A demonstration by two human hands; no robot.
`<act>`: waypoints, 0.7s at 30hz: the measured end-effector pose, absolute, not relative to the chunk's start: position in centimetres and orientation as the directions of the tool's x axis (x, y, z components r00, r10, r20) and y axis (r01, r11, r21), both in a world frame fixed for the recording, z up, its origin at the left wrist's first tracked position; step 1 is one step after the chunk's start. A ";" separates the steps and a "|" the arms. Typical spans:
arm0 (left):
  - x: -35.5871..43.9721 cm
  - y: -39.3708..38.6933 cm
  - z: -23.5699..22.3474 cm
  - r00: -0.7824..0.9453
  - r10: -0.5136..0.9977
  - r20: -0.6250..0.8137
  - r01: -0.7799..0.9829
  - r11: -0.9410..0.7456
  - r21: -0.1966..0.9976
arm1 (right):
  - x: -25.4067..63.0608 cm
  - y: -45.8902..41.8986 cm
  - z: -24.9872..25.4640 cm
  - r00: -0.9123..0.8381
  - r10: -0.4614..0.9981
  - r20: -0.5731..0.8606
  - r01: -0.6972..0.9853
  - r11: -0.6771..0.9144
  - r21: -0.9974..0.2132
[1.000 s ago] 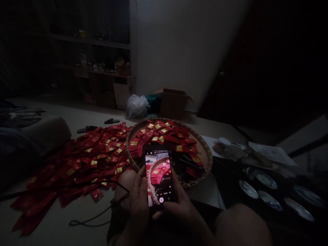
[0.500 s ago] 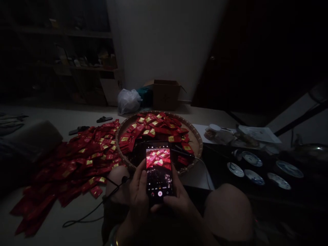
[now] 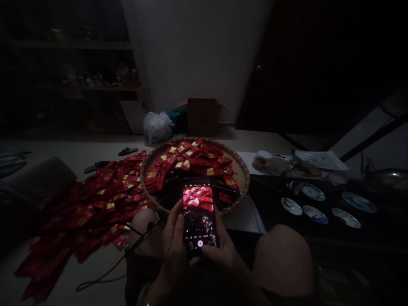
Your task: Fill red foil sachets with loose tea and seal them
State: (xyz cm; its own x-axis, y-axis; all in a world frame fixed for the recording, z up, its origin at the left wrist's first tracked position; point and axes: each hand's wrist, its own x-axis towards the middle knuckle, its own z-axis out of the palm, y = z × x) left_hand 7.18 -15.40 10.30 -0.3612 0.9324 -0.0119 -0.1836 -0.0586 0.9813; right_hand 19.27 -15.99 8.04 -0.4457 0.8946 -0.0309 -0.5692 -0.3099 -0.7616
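A lit smartphone is held upright between my two hands, with its camera view on the screen. My left hand is wrapped around its left edge. On the other side my right hand grips the phone, its thumb over the lower screen close to the round record button. Beyond the phone lies a round woven tray, holding red packets with gold labels and some dark loose material. A thin pen-like tool with a cable rests across the tray's right side. The phone hides part of the tray's near side.
Many more red packets are heaped on the floor at left, near dark slippers. Blue-and-white dishes stand on a black surface at right. A cardboard box and a white plastic bag sit by the wall. A black cable loops beside my left knee.
The view has shifted slightly, so the tray and background sit a little further left. Both hands still hold the phone, and my right thumb is still low on the screen.
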 end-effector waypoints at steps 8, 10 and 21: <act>7.8 -15.3 9.8 -0.322 0.946 -0.020 -0.234 -0.059 0.970 | 19.7 -16.4 7.0 -0.383 0.923 -0.019 -0.611 -0.269 -0.744; 8.0 -15.4 9.8 -0.306 0.952 -0.010 -0.237 -0.066 0.969 | 19.8 -16.5 6.9 -0.369 0.929 -0.026 -0.623 -0.268 -0.735; 8.8 -15.0 9.0 -0.251 0.968 0.014 -0.243 -0.077 0.967 | 20.3 -16.2 6.9 -0.324 0.945 -0.046 -0.660 -0.261 -0.705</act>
